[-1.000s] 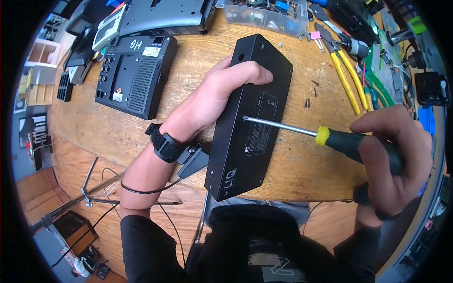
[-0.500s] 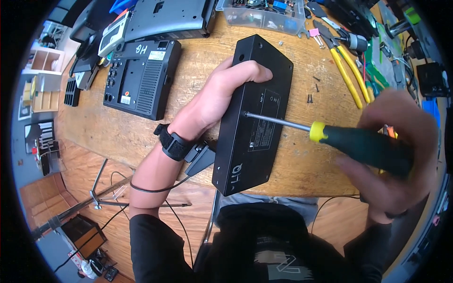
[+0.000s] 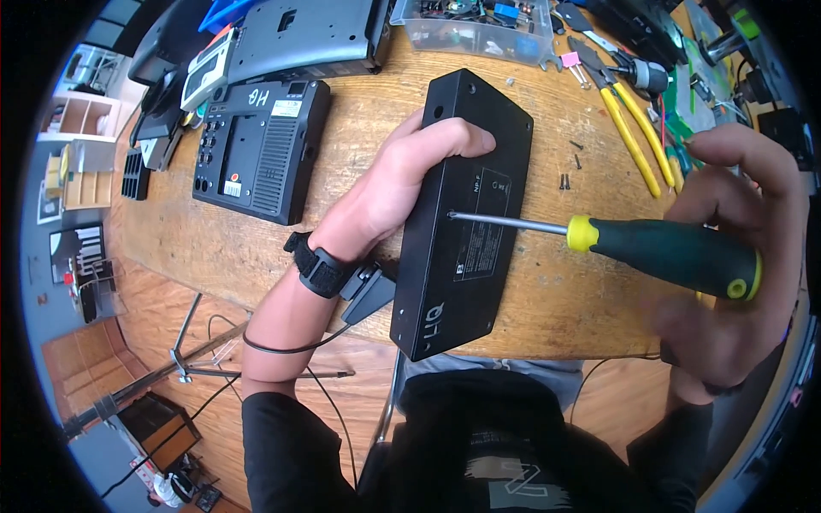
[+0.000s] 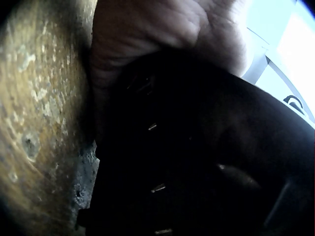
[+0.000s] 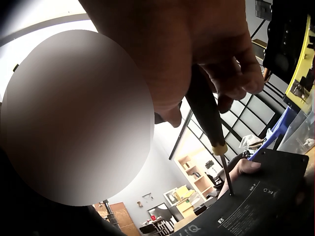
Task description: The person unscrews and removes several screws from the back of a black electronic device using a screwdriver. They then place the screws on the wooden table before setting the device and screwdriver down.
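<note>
A black box-shaped case (image 3: 505, 128) with a label and "HQ" on it is held tilted above the table. My left hand (image 3: 398, 167) grips its far part, thumb over the labelled face. In the left wrist view the palm (image 4: 147, 34) lies against the dark case. The screwdriver (image 3: 667, 252), green with a yellow collar, has its tip at a hole in the case's long side. My right hand (image 3: 761, 248) is around the handle's end, fingers spread off it; the lower fingers are blurred. In the right wrist view the handle (image 5: 205, 108) runs under the palm (image 5: 172, 54).
Several loose screws (image 3: 564, 181) lie right of the case, near yellow-handled pliers (image 3: 630, 141). A second black device (image 3: 265, 150) marked "HQ" lies at the left. Behind are a larger dark unit (image 3: 299, 38) and a clear parts bin (image 3: 479, 34). A cable (image 3: 282, 349) hangs by my left forearm.
My right hand's fingers have spread away from the screwdriver handle, showing its end. The left hand keeps its grip. The whole head view has shifted slightly.
</note>
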Demonstrator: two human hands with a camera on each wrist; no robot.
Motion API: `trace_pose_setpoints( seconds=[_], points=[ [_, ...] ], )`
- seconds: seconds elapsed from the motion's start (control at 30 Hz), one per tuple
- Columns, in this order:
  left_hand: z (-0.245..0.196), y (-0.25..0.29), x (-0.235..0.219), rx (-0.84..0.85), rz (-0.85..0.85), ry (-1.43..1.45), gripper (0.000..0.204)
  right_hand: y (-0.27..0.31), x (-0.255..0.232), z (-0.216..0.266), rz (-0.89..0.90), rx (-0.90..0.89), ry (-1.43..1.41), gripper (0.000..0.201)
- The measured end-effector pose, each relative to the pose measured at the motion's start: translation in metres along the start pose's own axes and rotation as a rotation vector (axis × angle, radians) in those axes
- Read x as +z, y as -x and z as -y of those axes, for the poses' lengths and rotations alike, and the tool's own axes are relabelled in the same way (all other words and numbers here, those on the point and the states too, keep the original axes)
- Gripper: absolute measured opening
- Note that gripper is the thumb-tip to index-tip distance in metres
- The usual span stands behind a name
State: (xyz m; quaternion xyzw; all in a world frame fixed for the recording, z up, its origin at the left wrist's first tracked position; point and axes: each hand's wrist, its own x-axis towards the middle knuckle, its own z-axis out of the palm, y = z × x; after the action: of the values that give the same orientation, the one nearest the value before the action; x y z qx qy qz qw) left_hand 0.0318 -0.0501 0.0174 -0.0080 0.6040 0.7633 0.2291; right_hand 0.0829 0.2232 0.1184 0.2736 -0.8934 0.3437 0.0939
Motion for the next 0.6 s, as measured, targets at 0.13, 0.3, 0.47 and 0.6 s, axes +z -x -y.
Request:
trace_pose_setpoints(
  seconds=[0.13, 0.3, 0.47, 0.6],
  points=[
    [0.0019, -0.0014, 0.0001, -0.041, 0.002, 0.045, 0.033, 0.0003, 0.0008, 0.0011, -0.002, 0.005, -0.021, 0.061],
    [-0.0009, 0.0021, 0.0003, -0.034, -0.009, 0.038, 0.033, -0.0003, 0.0014, 0.0015, -0.006, 0.006, -0.022, 0.061],
    [0.0010, -0.0009, -0.0027, -0.009, 0.013, 0.005, 0.033, 0.0013, -0.0011, 0.0000, -0.005, 0.020, -0.035, 0.062],
    [0.0038, -0.0011, -0.0006, -0.043, -0.011, 0.052, 0.031, 0.0022, 0.0001, 0.0013, -0.007, 0.019, -0.050, 0.062]
  ],
)
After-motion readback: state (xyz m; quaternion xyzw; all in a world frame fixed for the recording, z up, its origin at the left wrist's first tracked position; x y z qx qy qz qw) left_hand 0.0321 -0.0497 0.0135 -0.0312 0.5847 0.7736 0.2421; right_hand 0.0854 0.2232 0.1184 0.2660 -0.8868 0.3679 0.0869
